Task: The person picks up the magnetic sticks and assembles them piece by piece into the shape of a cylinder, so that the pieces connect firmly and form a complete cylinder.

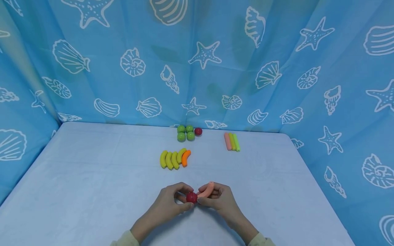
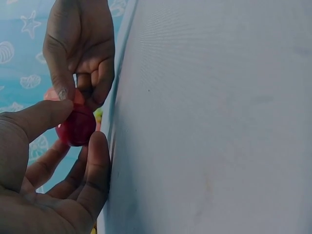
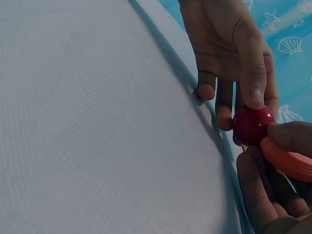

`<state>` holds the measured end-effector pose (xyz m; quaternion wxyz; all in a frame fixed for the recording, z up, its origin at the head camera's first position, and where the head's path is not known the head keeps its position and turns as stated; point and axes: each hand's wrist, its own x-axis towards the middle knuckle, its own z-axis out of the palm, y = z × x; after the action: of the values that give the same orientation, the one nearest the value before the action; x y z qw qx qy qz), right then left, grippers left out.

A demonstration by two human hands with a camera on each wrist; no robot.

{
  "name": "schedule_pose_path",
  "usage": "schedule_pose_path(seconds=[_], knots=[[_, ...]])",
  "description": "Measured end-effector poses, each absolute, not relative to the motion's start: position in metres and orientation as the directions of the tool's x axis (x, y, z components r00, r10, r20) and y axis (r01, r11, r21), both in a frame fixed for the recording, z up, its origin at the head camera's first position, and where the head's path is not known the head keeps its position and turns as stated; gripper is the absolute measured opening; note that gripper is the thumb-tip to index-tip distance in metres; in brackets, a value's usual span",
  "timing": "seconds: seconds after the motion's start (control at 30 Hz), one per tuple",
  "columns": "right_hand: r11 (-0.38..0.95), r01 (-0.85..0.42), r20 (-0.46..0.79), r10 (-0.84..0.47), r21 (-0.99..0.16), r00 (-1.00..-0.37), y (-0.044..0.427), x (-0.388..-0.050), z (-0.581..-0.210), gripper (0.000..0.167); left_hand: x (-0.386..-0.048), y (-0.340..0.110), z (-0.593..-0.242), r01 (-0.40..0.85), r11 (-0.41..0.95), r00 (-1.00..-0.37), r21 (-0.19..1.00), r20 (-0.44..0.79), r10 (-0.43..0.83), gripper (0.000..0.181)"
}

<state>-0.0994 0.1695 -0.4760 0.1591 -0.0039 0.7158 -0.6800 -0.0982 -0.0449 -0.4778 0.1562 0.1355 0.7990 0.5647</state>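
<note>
Left hand (image 1: 169,201), part-curled, pinched the glossy red ball (image 1: 192,197); right hand (image 1: 222,199), likewise, pinched the curved salmon-pink stick (image 1: 207,191). Uneven pressure seemed likeliest to dislodge the ball.

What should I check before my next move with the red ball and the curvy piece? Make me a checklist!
1. Left hand holds the red ball: ok.
2. Right hand grips the peach curved piece: ok.
3. Ball touches the piece's end: ok.
4. They're firmly joined: cannot tell.
5. One hand free: not ok, both are busy.
6. Three straight sticks lie side by side: ok.
</note>
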Motion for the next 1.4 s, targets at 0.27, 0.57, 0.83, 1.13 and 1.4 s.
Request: schedule_pose_path(seconds=[0.27,0.57,0.83,1.13,1.4], knots=[[0.085,0.215,-0.228,-0.202,-0.973,-0.953,0.170,-0.101,-0.477,0.038,-0.098,-0.051,-0.478,0.021,0.327,-0.920,0.945,-0.110,0.377,0.033],[0.118,0.234,-0.253,-0.189,-0.965,-0.949,0.173,-0.103,-0.479,0.039,-0.099,-0.065,-0.474,-0.034,0.362,-0.943,0.932,-0.150,0.297,0.036],[0.108,0.232,-0.250,-0.201,-0.967,-0.947,0.175,-0.102,-0.480,0.038,-0.107,-0.091,-0.463,-0.042,0.383,-0.985,0.923,-0.102,0.138,0.032],[0.114,0.233,-0.251,-0.191,-0.966,-0.949,0.175,-0.101,-0.479,0.037,-0.121,-0.107,-0.453,-0.024,0.443,-0.995,0.896,-0.062,0.072,0.037],[0.120,0.235,-0.255,-0.188,-0.965,-0.949,0.174,-0.102,-0.479,0.037,-0.134,-0.114,-0.453,-0.064,0.476,-0.997,0.877,-0.078,0.010,0.039]])
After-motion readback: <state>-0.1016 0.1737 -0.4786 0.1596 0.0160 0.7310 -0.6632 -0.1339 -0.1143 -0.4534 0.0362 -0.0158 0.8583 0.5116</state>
